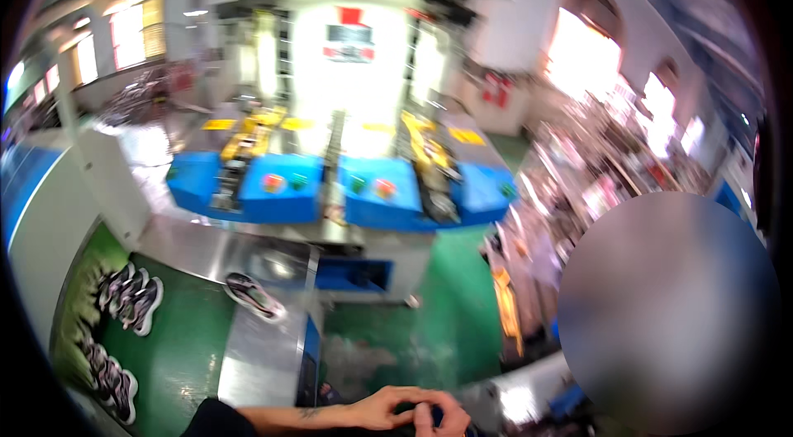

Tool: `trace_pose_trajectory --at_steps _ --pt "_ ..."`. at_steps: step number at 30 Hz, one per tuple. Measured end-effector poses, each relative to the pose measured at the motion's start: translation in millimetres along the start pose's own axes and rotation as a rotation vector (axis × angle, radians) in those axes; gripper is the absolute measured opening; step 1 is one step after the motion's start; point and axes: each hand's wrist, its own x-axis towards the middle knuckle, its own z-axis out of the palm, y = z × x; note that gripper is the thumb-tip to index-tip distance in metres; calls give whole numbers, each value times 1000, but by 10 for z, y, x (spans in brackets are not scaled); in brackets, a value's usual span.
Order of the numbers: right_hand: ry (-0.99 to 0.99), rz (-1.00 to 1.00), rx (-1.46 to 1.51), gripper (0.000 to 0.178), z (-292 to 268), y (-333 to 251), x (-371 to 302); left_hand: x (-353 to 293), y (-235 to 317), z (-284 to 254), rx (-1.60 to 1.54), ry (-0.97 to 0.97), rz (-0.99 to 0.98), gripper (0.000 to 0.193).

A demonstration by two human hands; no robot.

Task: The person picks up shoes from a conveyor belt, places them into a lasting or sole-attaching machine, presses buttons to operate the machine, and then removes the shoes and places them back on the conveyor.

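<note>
At the lower edge, my left hand (382, 409) and my right hand (448, 419) are together, touching. My left forearm, with a dark sleeve and a mark on the skin, comes in from the left. The fingers of both hands are curled close around a small dark thing (435, 414); its kind cannot be made out. Nearest to the hands, a single dark and light sneaker (254, 296) lies on a metal ledge (260, 358) to the left.
Ahead stands a machine with blue control boxes (281, 189), red and green buttons and yellow clamps (428, 148). Several sneakers (132, 298) stand in rows on a green surface at the left. Cluttered racks (570, 181) fill the right. A blurred round patch covers the lower right.
</note>
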Motion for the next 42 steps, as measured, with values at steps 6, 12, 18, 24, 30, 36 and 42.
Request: trace_pose_trajectory --at_steps 6,12,18,24,30,36,42 --pt "-752 234 246 30 1685 -605 526 -2781 -520 -1320 512 1245 -679 23" --pt "-1513 -240 92 43 4574 -934 901 -5583 -714 -1134 1418 2147 -1237 25" --pt "-1870 -1251 189 77 6728 -2772 -721 -5868 -558 -337 1185 2301 -1690 29" --pt "-1672 -1503 -91 55 7619 -3327 -2184 -6167 -377 -740 1130 2224 -1391 32" --pt "-2091 -1247 -98 51 6844 -2287 -2017 -6712 -475 -485 1262 2345 -1529 35" --pt "-1702 -752 329 21 4243 -1228 157 -6075 98 -920 854 2507 -1205 35" --pt "-1256 643 388 29 3307 -1643 440 -4437 1086 -1628 -316 1617 -19 82"
